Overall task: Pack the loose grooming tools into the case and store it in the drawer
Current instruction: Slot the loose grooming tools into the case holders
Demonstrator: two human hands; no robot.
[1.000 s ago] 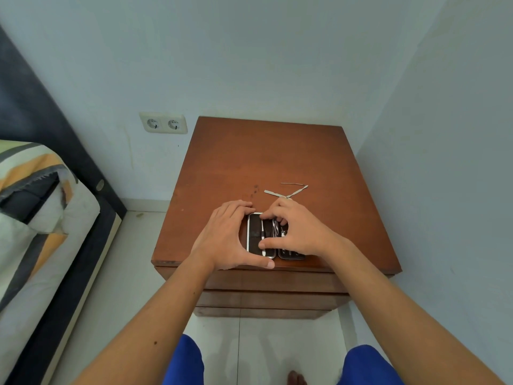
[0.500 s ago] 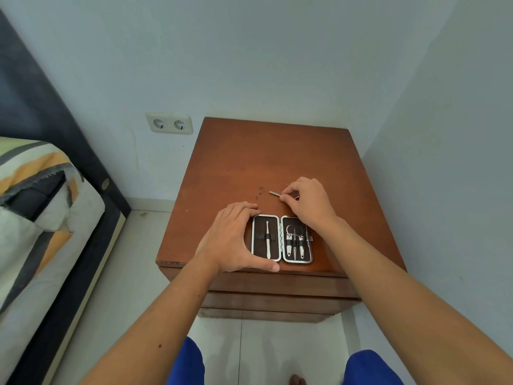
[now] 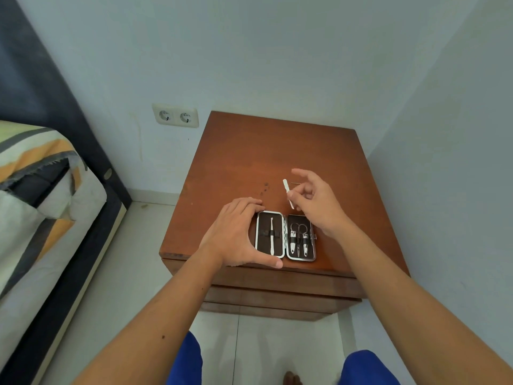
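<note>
1. Head view, the only one: one brown wooden bedside cabinet (image 3: 277, 151) stands in a corner of pale walls, with its drawer fronts (image 3: 277, 290) stacked below the top and all pushed in.
2. One dark, white-edged grooming case (image 3: 285, 236) lies opened flat at the 6 o'clock edge of the cabinet top, two halves side by side.
3. The left half holds one slim silver tool (image 3: 271, 235) under a strap; the right half holds three strapped tools, among them one pair of small scissors (image 3: 299, 232).
4. The left hand (image 3: 236, 234) cups the case from its 9 o'clock side, fingers along the far corner and thumb along the near edge, pressing it to the top rather than lifting it.
5. The right hand (image 3: 316, 201) hovers at the case's 1 o'clock, thumb and fingertips pinched on one flat silver nail file (image 3: 288, 192), raised off the wood and tilted.
6. One thin metal pin (image 3: 295, 183) lies loose on the wood just behind that hand, mostly hidden.
7. One double wall socket (image 3: 175, 116) sits at the cabinet's 10 o'clock; one bed with striped bedding (image 3: 33, 173) lies at 9 o'clock.
</note>
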